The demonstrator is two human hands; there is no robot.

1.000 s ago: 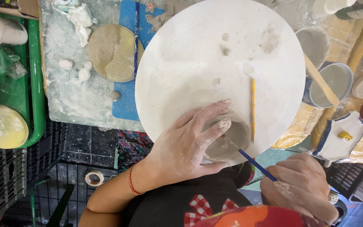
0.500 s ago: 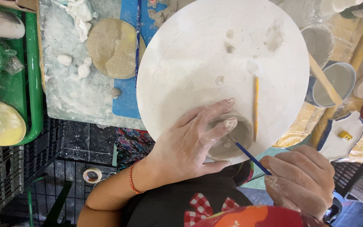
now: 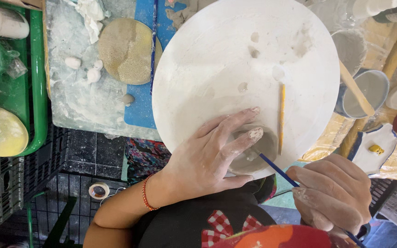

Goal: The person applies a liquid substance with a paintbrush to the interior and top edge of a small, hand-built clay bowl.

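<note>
My left hand, dusted with clay, wraps around a small grey clay bowl at the near edge of a big round white board. Its fingers curl over the bowl's rim. My right hand holds a thin blue-handled brush, whose tip reaches into the bowl. A yellow pencil-like stick lies on the board just right of the bowl.
Left of the board lies a clay-smeared slab with a round tan disc and small clay lumps. A green tray stands at far left. Cups of grey slip and a wooden stick sit to the right.
My right hand has come up closer to the bowl, bringing the brush tip deeper into it. My left hand has kept its hold.
</note>
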